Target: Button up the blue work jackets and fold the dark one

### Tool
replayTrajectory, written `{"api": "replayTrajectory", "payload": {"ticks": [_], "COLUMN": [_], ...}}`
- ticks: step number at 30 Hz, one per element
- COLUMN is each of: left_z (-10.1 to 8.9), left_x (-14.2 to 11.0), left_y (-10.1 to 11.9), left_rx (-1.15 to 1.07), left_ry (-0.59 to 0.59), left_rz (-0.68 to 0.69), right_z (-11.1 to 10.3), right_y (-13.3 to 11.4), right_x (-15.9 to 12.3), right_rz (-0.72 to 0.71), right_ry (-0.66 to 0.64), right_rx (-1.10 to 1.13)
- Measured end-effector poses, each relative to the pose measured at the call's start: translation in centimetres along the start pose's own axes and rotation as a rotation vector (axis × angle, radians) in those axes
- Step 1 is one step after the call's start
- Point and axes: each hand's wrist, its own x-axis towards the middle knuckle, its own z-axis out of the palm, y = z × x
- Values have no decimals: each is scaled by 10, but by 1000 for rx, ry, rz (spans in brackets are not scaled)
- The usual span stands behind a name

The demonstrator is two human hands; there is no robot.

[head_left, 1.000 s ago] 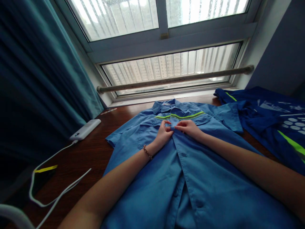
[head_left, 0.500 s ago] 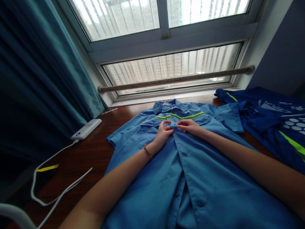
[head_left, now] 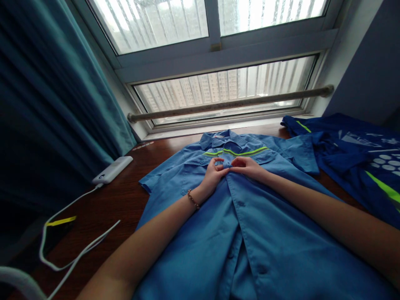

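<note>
A light blue short-sleeved shirt point(head_left: 275, 233) with a yellow-green chest stripe lies front up on a dark wooden table point(head_left: 109, 204), collar toward the window. My left hand point(head_left: 214, 175), with a bead bracelet on the wrist, pinches the shirt's front placket just below the stripe. My right hand point(head_left: 248, 166) pinches the same placket from the other side, fingertips meeting the left hand's. Both hands are closed on the cloth. A button shows lower down the placket; the bottom of the shirt front gapes apart.
A darker blue garment point(head_left: 359, 162) with white print and a yellow-green stripe lies at the right. A white power bank point(head_left: 112, 169) with a white cable point(head_left: 62, 237) sits at the left, next to a teal curtain point(head_left: 53, 104). The window point(head_left: 218, 83) lies beyond the table.
Both hands stay at the upper placket; the fingertips have drawn slightly closer together. Nothing else has moved.
</note>
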Motion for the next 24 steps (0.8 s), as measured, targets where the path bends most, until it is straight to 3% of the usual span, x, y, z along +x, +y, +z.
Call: {"api": "replayTrajectory", "payload": {"ticks": [16,18,20,22,24], "left_z": [2,0,-3,-6,-10], "left_x": [0,3,7,13,22], "left_y": [0,-1,-3,-4,-5], "left_rx": [94,166,253,327,396], "left_ry": [-55,-43,-29,-27,-35], "left_rz": [11,39,69,93,111], "right_z": [1,0,-1,1,8], "right_y": [-1,1,-3,-13,-29], "right_x": [3,4,5,2,-6], "right_rz": [69,71,42,-47,-152], "right_ry": [55,85,199,341,369], "right_rx": [-64,-135,-283,-468,-615]}}
